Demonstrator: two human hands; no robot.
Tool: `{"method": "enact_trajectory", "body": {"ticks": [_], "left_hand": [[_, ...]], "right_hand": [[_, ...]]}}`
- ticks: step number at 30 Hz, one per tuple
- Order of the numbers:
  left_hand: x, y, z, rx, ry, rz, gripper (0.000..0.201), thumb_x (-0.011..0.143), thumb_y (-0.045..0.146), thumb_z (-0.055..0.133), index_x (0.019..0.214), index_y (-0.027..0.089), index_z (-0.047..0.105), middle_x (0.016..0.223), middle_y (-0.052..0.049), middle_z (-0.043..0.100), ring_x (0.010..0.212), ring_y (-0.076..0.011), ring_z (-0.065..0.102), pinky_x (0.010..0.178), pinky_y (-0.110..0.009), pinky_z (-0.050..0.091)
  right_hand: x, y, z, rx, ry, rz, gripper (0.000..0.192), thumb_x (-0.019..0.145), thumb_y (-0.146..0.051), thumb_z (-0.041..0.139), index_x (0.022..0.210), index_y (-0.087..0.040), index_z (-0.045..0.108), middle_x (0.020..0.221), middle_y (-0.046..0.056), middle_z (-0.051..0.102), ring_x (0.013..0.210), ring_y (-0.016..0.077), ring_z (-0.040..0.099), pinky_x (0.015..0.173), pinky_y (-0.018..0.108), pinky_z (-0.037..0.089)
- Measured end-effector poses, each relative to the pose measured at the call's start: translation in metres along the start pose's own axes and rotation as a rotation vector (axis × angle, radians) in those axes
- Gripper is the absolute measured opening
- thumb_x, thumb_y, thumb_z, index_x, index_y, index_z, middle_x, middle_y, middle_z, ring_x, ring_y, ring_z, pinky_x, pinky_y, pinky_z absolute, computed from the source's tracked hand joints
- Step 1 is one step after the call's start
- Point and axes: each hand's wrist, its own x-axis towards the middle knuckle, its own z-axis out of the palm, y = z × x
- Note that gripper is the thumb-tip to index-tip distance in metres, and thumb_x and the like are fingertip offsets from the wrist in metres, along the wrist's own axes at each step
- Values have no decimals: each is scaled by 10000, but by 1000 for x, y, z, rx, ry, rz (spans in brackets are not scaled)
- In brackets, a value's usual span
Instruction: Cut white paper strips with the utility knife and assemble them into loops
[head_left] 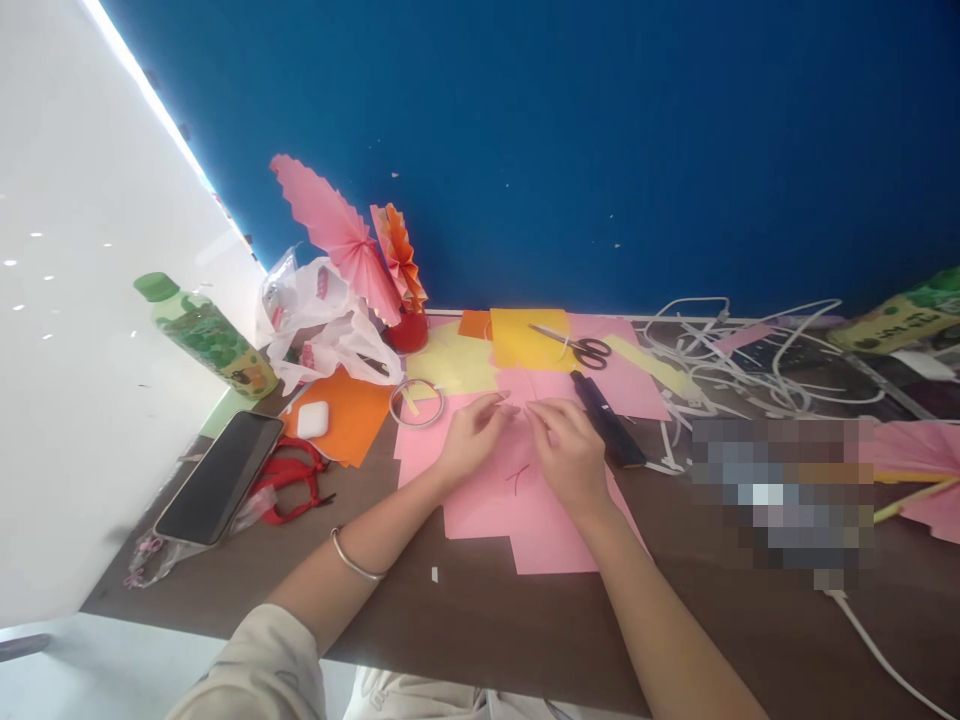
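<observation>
My left hand point(478, 430) and my right hand point(568, 447) face each other just above overlapping sheets of pink paper point(480, 510). Thumb and fingers are pinched together on both. Whatever lies between the fingertips is too small and blurred to make out. Below them, a short piece of red thread point(518, 478) rests on the pink paper. A dark, narrow device point(609, 420) lies right of my right hand. Behind the hands, scissors with dark handles point(581, 347) lie on yellow paper point(517, 345). A metal ring point(417, 403) sits left of my left hand.
Left are a phone point(221, 478), red ribbon point(289, 480), a white case point(313, 419) on orange paper point(352, 425), a green bottle point(206, 335) and a plastic bag point(330, 330). Folded pink paper fans point(341, 235) stand behind. White cables point(739, 370) tangle at right, near a pixelated patch.
</observation>
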Motion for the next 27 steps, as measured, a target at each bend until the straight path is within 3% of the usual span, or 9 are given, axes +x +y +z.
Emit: {"method": "enact_trajectory", "body": {"ticks": [3,7,12,18,27], "left_hand": [[3,3,-4,-188,4,-58,288,836,375,503,872,157,688,957,-76,678,987,-210,591,891,-328,420],[7,-3,-6,-332,-17,-93,307,804,405,555,924,161,698,1027,-90,670,997,-228,590,897,-364,424],[9,-12,-5,-376,-28,-102,332,808,425,557,1009,193,683,1124,-97,635,1049,-245,568,908,-396,413],[8,-9,-6,-395,-64,-81,332,816,426,550,1006,188,683,1130,-95,634,1076,-246,559,939,-400,401],[7,-6,-6,-340,-74,-62,353,830,439,525,1018,182,680,1106,-89,646,1068,-242,565,957,-385,381]], "right_hand": [[-1,-2,-1,-74,-44,-93,167,852,-154,494,898,-179,652,808,66,651,766,171,605,716,299,474],[-4,-4,-1,-123,-84,-166,187,847,-134,497,924,-188,659,823,59,678,763,167,608,694,298,451],[-6,-8,3,-1,-61,-56,173,854,-166,489,923,-186,646,830,67,669,790,180,612,730,323,478],[-3,-14,4,142,-103,129,189,835,-156,482,950,-201,624,867,59,651,802,176,620,715,318,507],[-2,-20,3,125,-40,161,137,821,-252,555,928,-211,631,836,52,651,749,179,620,670,318,506]]}}
